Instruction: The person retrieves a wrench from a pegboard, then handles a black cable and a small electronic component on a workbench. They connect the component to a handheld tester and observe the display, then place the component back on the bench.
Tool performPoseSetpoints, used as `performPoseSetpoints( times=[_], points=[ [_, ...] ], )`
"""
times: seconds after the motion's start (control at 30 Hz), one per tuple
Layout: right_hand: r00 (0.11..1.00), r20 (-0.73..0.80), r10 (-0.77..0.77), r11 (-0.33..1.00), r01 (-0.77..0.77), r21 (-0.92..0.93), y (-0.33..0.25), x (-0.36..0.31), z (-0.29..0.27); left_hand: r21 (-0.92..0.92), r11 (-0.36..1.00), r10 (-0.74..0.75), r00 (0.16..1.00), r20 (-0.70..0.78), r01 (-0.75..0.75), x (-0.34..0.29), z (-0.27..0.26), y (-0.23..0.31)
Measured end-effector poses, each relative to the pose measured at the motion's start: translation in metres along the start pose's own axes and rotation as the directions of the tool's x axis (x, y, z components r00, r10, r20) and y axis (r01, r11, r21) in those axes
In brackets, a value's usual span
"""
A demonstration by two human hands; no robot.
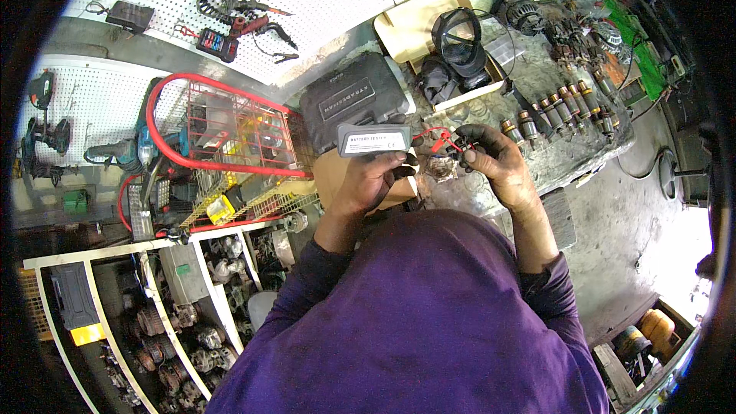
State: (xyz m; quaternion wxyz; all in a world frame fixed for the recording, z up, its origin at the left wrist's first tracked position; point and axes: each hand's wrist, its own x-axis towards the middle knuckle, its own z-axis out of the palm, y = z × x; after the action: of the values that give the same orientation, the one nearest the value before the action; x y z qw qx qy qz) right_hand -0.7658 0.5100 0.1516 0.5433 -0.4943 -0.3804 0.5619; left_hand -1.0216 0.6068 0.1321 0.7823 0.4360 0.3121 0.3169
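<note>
My left hand [372,182] grips a dark grey battery tester [373,139] from below, its pale label facing up. A red lead runs from the tester to my right hand [498,162]. There my fingers are closed around the black clip [460,142] at the lead's end, with a red clip [441,139] beside it. The fingertips partly hide both clips. Just beyond the tester a black hard tool case [345,94] lies on the bench, and a brown cardboard box [331,184] sits beneath my left hand.
An open carton [414,23] with black goggles [458,34] stands at the bench's back. Several cylindrical metal parts [552,115] lie to the right. A red-framed wire basket cart [230,130] is on the left, above a white shelf rack [100,291] of parts. Tools hang on the pegboard [322,0].
</note>
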Motion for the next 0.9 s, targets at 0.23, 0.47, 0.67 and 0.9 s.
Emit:
performPoseSetpoints(
  times=[0.23, 0.47, 0.67, 0.9],
  points=[
    [0.999, 0.042, 0.018, 1.000, -0.018, 0.006, 0.005, -0.004, -0.014, 0.231, 0.973, 0.036, 0.998, -0.052, -0.023, -0.001, -0.007, -0.021],
    [0.997, -0.034, 0.065, 0.992, -0.060, 0.113, 0.020, -0.018, -0.048, -0.041, 0.998, -0.054, 0.993, -0.103, 0.050, 0.009, 0.038, -0.035],
    [0.992, -0.043, 0.117, 0.981, -0.109, 0.162, 0.022, -0.028, -0.086, 0.073, 0.995, -0.053, 0.992, -0.112, 0.061, 0.029, 0.067, -0.051],
    [0.987, -0.085, 0.140, 0.974, -0.121, 0.191, 0.021, -0.040, -0.122, 0.040, 0.986, -0.157, 0.976, -0.153, 0.165, 0.045, 0.109, -0.057]
  ],
)
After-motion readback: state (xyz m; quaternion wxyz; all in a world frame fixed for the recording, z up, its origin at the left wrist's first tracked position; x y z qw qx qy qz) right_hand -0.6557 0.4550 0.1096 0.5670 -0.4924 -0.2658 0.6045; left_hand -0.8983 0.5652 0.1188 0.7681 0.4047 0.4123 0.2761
